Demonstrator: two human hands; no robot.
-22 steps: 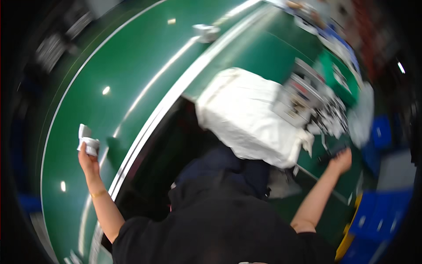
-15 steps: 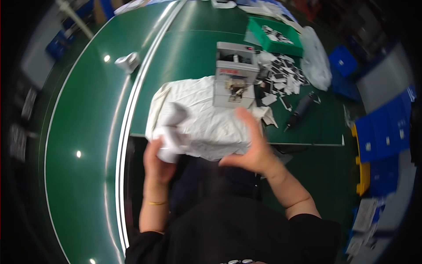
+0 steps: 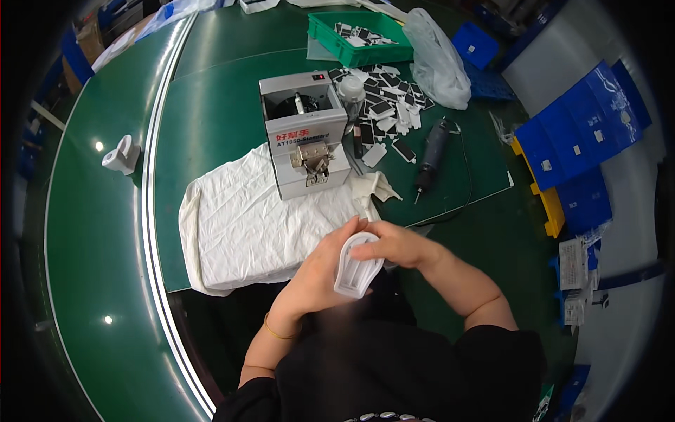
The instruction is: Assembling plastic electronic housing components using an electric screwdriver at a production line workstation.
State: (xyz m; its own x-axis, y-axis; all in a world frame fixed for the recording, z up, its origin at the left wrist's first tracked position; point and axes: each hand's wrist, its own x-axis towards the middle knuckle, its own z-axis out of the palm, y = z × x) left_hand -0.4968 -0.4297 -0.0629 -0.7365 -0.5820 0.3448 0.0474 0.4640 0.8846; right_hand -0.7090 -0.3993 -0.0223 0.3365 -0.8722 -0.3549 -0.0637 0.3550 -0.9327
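Close to my body, just off the table's front edge, both hands hold a white plastic housing (image 3: 362, 281) with a rounded, recessed end turned up. My left hand (image 3: 320, 276) wraps its left side. My right hand (image 3: 395, 246) grips it from the right, thumb laid over the recess. Its underside is hidden by my fingers. Beyond my hands a white cloth (image 3: 246, 218) covers the table's front part. On it stands a grey screw-feeder machine (image 3: 309, 158) with an open top.
A similar white plastic piece (image 3: 123, 156) lies on the green surface at left, past a bright metal rail (image 3: 148, 169). Right of the machine are a clear jar (image 3: 351, 91), small black-and-white parts (image 3: 394, 105), an electric screwdriver (image 3: 432, 155), a green bin (image 3: 337, 49) and a plastic bag (image 3: 439, 67).
My right hand, apart and spread before, has come in and closed on the white housing. My left hand has carried it right and turned it. The whole view has shifted.
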